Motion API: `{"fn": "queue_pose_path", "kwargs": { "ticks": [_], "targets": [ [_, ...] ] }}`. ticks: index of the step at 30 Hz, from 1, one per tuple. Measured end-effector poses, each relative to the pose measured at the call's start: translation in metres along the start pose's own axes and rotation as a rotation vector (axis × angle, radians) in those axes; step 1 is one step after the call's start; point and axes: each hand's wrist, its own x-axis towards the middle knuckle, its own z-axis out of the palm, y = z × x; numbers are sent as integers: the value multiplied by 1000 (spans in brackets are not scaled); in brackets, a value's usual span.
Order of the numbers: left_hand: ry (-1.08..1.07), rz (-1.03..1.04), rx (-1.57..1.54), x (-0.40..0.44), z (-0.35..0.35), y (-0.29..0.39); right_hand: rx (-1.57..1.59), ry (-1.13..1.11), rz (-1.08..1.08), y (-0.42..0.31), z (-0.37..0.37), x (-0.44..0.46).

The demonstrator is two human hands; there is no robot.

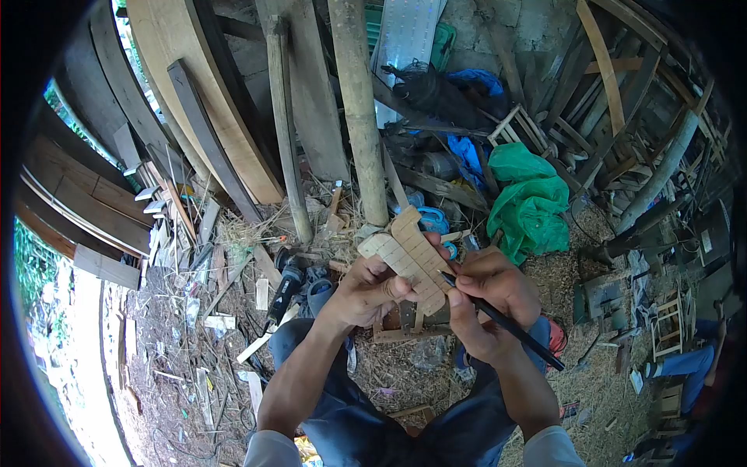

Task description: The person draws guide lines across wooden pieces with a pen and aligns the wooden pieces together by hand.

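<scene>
A pale wooden piece (pixel 403 263) with a curled upper end and several lines across it is held up in front of my body. My left hand (pixel 364 294) grips its left side, with the thumb lying on its face. In my right hand (pixel 498 297) is a slim black pencil-like tool (pixel 513 331), pinched between thumb and fingers. The tool's tip touches, or is very near, the right part of the wooden face. Its exact kind I cannot make out. Fingers of my right hand also lie close behind the wood's right edge.
A black power tool (pixel 286 289) lies left of my knees. A wooden frame (pixel 397 335) sits below my hands. Upright poles (pixel 359 117) and leaning planks (pixel 210 101) stand ahead. Green plastic sheeting (pixel 529 204) is at the right; another person's leg (pixel 685 366) shows at far right.
</scene>
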Motion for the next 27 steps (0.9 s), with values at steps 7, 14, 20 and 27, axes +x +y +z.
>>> {"fn": "queue_pose_path", "kwargs": {
  "ticks": [7,14,20,27],
  "targets": [
    [50,-11,18,1,-1,-4,-38,-68,-23,3,2,1],
    [38,-8,-5,0,-2,-5,-78,-134,-54,2,-1,-1],
    [48,-3,7,0,1,-4,-74,-78,-27,-1,2,1],
    [51,2,-9,-1,0,-6,-106,-177,-37,-1,-3,0]
  ]
}}
